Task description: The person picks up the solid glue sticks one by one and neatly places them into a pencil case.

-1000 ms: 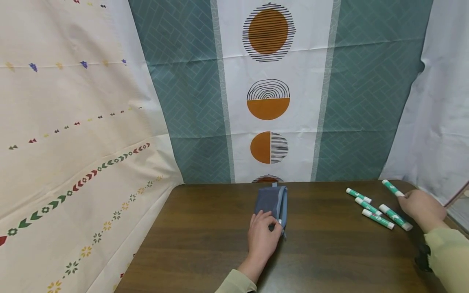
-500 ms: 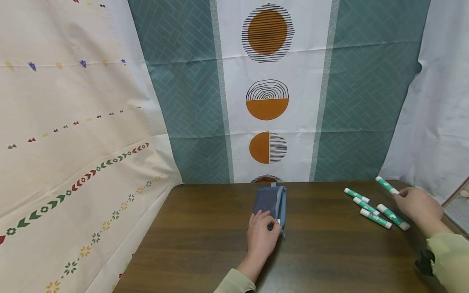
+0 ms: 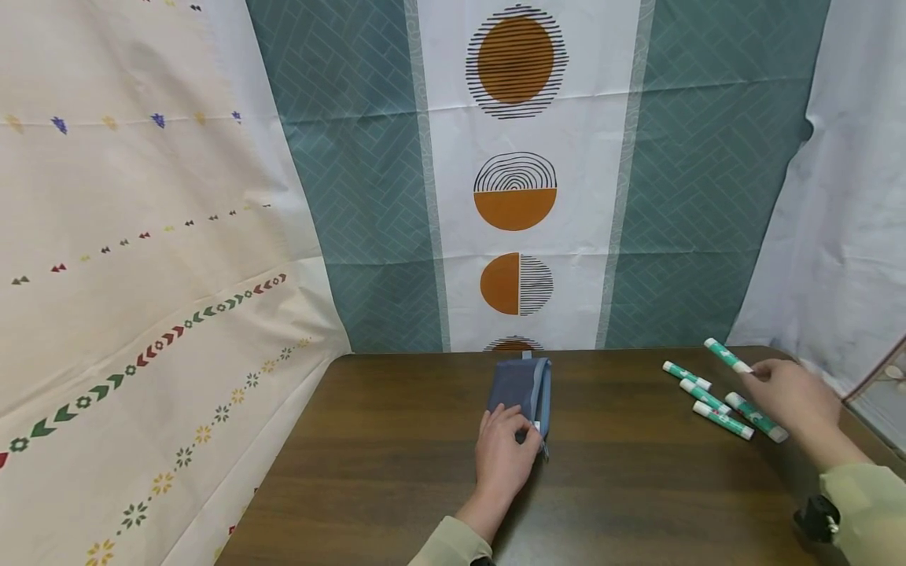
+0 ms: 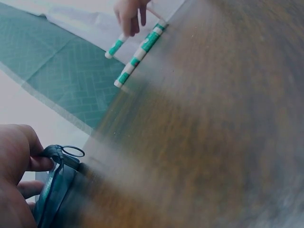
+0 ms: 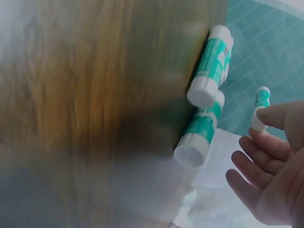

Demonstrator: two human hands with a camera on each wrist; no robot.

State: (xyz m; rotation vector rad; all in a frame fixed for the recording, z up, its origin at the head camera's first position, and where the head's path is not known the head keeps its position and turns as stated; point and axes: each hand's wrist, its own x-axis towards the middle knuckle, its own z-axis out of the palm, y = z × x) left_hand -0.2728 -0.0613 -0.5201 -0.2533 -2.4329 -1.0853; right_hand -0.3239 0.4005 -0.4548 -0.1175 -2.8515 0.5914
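Observation:
A blue-grey zipper pouch [image 3: 513,385] lies near the table's back edge, its zipper side partly open. My left hand [image 3: 504,452] pinches the pouch's near corner; the left wrist view shows thumb and finger at the zipper end, beside a dark ring [image 4: 72,151]. On the right, my right hand [image 3: 800,397] holds a green-and-white glue stick [image 3: 727,355] by one end between thumb and index finger, the other fingers loosely bent in the right wrist view. Several more glue sticks [image 3: 723,420] lie below and left of that hand, including a thicker one [image 3: 756,417].
The brown wooden table [image 3: 396,472] ends at a hanging green and white cloth [image 3: 382,299] behind. A cream patterned cloth [image 3: 177,377] borders the left side, and a white cloth [image 3: 835,259] hangs at the right.
My right hand has moved left and slightly up with the glue stick, toward the other sticks. The left hand stays on the pouch.

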